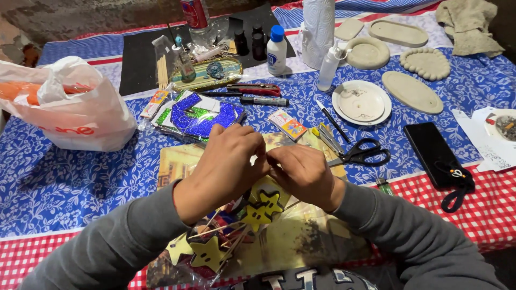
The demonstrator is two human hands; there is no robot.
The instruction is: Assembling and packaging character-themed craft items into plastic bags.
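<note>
My left hand [226, 166] and my right hand [302, 173] meet at the middle of the table, fingertips pinched together on something small that the fingers hide. Just below them lies a bundle of yellow star cutouts on thin wooden sticks [257, 210], some in a clear bag [301, 241]. The hands hover over a yellowish printed sheet [174, 161]. Glittery blue and green craft sheets [200, 117] lie just beyond my left hand.
Black scissors [361, 153], a black phone [432, 153], a white plate [361, 102], plaster trays [413, 91], bottles [276, 51], a marker [264, 100] and a white plastic bag [70, 107] stand around on the blue floral cloth [64, 182].
</note>
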